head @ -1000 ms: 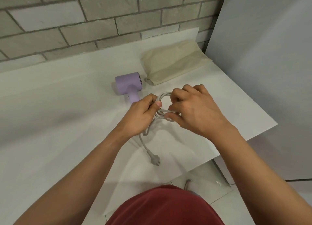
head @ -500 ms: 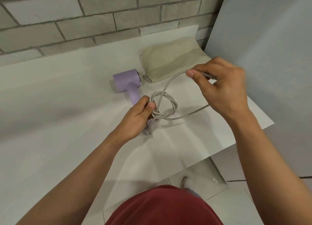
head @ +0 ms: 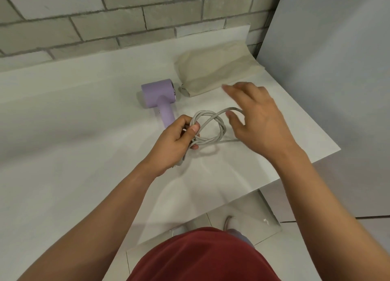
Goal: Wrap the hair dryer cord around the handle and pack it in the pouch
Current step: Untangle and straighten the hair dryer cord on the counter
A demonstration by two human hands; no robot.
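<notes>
Left hand [head: 177, 142] grips lower end of handle [head: 166, 115] together with bunched loops of cord [head: 211, 125]. Hair dryer [head: 157, 91] lies on bench [head: 84, 116] just beyond left hand. Right hand [head: 261, 122]: fingers spread, blurred. Cord strand runs under them; grip cannot tell.

Progress, judged: cord coiled loosely beside handle, not yet wound round it; wrapping partway. Pouch [head: 215, 69] lies flat beyond right hand; packing not begun.

Plug hidden, perhaps under left hand. Pouch mouth unclear.
</notes>
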